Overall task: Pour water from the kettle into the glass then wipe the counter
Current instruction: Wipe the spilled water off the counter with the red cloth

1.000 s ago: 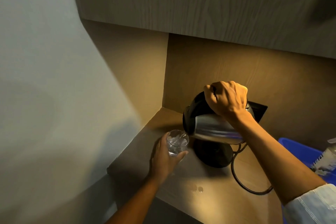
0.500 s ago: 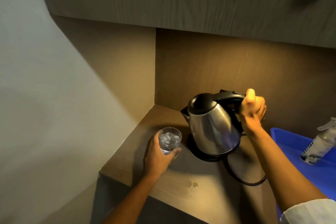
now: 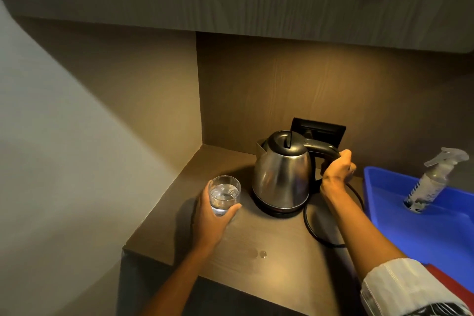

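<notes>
The steel kettle (image 3: 282, 177) with a black lid stands upright on its black base (image 3: 278, 210) at the back of the brown counter (image 3: 277, 272). My right hand (image 3: 336, 172) is wrapped around the kettle's black handle. Left of the kettle, a clear glass (image 3: 225, 194) partly filled with water rests on the counter, and my left hand (image 3: 213, 215) grips it from the side. A few water drops (image 3: 259, 254) lie on the counter in front.
A blue tray (image 3: 436, 233) sits to the right with a spray bottle (image 3: 431, 182) standing in it. The kettle's black cord (image 3: 315, 233) loops on the counter. A black wall socket (image 3: 320, 131) is behind. A cupboard hangs overhead; walls close the left and back.
The kettle went from tilted over the glass to upright on its base. My right hand shifted from the top to the handle's rear. The glass stayed in my left hand.
</notes>
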Demonstrator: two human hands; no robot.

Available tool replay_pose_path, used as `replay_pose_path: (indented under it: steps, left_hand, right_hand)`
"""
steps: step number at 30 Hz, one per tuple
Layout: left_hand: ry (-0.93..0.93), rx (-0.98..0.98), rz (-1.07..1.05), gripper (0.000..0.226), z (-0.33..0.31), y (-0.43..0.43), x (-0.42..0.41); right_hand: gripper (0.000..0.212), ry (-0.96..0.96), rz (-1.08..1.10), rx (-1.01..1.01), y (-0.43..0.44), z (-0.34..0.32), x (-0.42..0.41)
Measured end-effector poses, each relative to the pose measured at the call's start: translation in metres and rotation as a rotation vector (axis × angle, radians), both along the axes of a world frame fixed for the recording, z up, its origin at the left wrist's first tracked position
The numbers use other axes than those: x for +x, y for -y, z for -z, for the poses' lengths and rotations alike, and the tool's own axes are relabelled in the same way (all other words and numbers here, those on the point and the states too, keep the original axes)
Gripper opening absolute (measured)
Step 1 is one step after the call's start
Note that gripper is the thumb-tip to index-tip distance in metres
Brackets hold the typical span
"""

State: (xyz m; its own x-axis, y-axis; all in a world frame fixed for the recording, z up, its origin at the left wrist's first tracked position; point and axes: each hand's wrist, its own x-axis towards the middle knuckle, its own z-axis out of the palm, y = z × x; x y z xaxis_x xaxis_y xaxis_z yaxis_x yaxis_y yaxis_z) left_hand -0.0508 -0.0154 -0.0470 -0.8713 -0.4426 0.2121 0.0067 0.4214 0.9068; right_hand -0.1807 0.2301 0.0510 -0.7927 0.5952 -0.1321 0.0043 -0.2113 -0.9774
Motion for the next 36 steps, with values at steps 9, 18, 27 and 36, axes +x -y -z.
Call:
replay_pose_path:
  steps: [9, 18, 27, 36]
  left_hand:
    - [-0.308, -0.336, -0.207, 0.092, -0.018, -0.025, 0.023]
    - [-0.479, -0.569, 0.363, 0.030, -0.039, -0.145, 0.019]
    - [-0.353, -0.800, 0.898, 0.032, -0.052, -0.268, 0.005]
    - [-0.049, -0.345, 1.073, 0.082, -0.060, -0.284, 0.015]
  right_hand:
    - [0.026, -0.032, -0.151, 0.172, -0.016, 0.008, 0.018]
    - [0.010, 0.091, -0.252, 0.699, -0.102, 0.021, 0.091]
    - [0.059, 0.963, -0.480, 1.425, -0.238, 0.037, 0.179]
    - [0.025, 0.282, -0.604, 0.654, -0.236, -0.006, 0.206]
